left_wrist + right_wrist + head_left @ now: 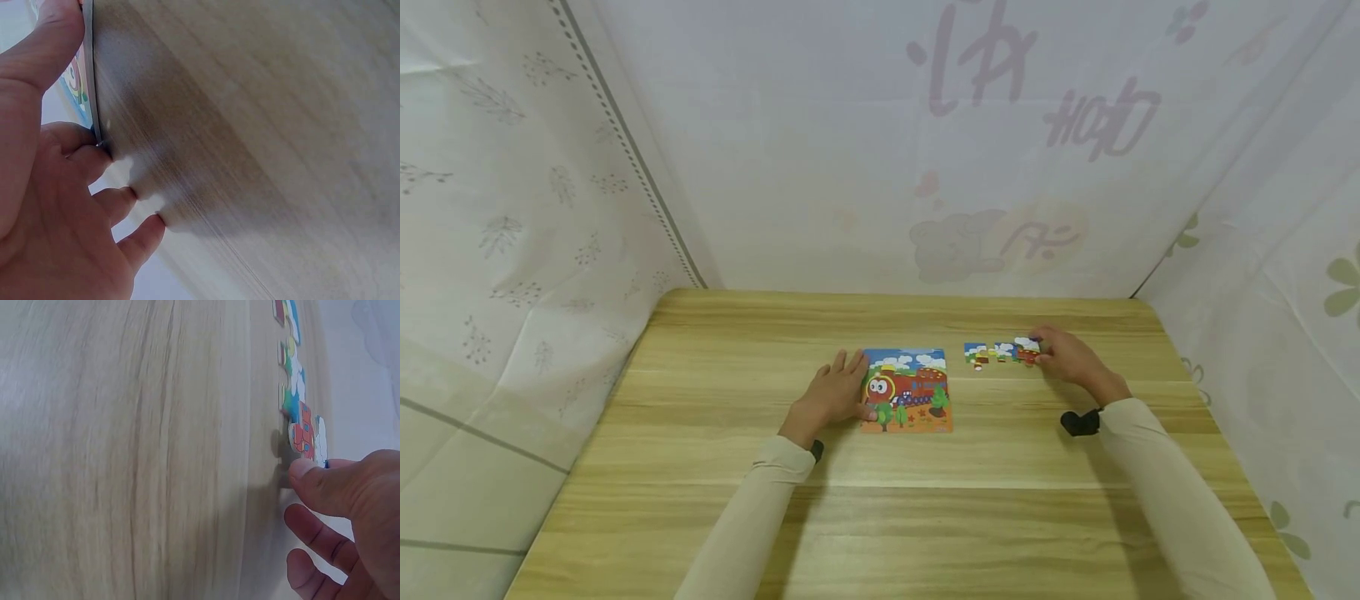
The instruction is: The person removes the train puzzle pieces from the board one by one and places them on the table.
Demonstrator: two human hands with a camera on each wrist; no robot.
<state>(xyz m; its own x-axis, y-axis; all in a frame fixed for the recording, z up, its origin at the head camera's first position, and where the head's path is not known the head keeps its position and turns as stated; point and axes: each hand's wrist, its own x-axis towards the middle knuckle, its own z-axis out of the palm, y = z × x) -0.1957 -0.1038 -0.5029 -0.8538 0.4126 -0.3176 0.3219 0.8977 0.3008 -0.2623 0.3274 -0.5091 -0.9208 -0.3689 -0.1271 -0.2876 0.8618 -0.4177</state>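
Observation:
A square puzzle picture of a smiling red train lies on the wooden table. My left hand rests at its left side, fingers spread, the thumb over the lower left part. In the left wrist view, the thumb and index finger touch the picture's edge. To the right of it, my right hand pinches a puzzle piece between thumb and index finger. That piece shows a red carriage with blue windows, and white cloud is seen beside it. Its other fingers are loosely bent.
Several joined or close-lying puzzle pieces with sky, cloud and red parts lie left of my right hand. The wooden table meets a pale printed cloth at the back, with more cloth on both sides.

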